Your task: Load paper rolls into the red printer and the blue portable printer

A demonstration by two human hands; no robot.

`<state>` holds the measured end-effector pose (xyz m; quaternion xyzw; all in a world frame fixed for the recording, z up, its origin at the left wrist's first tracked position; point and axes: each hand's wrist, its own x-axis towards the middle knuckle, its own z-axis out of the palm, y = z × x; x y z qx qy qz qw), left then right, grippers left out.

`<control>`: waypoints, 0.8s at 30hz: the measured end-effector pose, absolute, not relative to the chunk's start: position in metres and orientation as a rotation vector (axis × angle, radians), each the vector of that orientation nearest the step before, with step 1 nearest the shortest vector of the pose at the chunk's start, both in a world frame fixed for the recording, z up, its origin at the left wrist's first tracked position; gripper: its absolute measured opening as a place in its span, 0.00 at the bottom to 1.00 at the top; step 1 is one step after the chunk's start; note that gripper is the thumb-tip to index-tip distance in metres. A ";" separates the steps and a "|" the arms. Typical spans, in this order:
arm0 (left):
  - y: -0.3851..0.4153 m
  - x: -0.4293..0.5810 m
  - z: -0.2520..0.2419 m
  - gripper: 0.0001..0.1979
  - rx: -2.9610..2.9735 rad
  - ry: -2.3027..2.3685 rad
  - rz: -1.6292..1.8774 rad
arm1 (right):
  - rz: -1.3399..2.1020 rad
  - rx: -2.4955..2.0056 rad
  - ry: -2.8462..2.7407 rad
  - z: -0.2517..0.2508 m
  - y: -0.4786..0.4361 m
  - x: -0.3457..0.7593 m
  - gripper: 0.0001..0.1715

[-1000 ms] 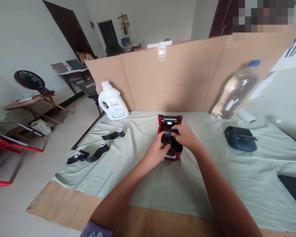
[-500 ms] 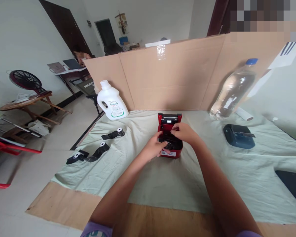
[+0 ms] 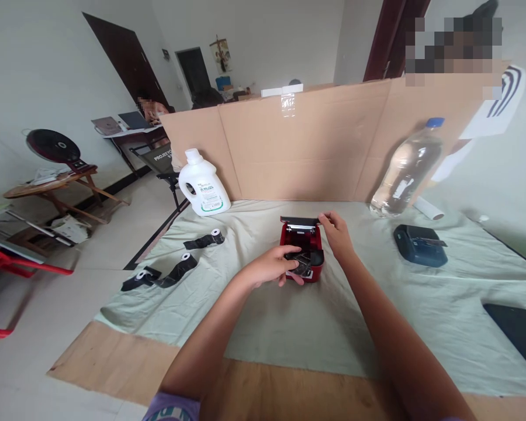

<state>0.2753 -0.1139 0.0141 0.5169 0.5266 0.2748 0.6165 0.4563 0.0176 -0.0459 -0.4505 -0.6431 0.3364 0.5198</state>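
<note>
A small red printer (image 3: 317,238) stands on the cloth in front of me, its black-edged lid (image 3: 298,221) tilted partway down over the bay. My right hand (image 3: 336,233) pinches the lid's right corner between thumb and fingers. At the printer's front, my left hand (image 3: 268,265) has its thumb and index finger on a dark, patterned paper strip (image 3: 304,266) that comes out over the front edge. Its other fingers hang below, by the front wall. Whatever lies deeper in the bay is mostly in shadow.
Black paper rolls (image 3: 218,236) with loose tails lie to the left. A white detergent bottle (image 3: 207,190) and a large water bottle (image 3: 409,169) stand before the cardboard screen (image 3: 298,152). On the right are a dark blue device (image 3: 421,248), a white tube (image 3: 428,209) and a black flat object (image 3: 515,330).
My right hand has moved from inside the printer to the lid's corner, and the lid has swung down from upright. My left hand stays at the front, with more of the strip showing.
</note>
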 end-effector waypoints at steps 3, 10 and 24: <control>-0.115 0.271 0.014 0.27 1.257 1.128 0.599 | 0.755 -1.036 -1.565 -0.059 -0.001 0.457 0.09; -0.112 0.259 0.014 0.25 1.356 1.021 0.424 | 1.038 -0.949 -1.452 -0.095 -0.017 0.457 0.37; -0.065 0.242 -0.038 0.32 1.192 1.434 0.935 | 1.141 -0.920 -1.430 -0.123 -0.011 0.452 0.41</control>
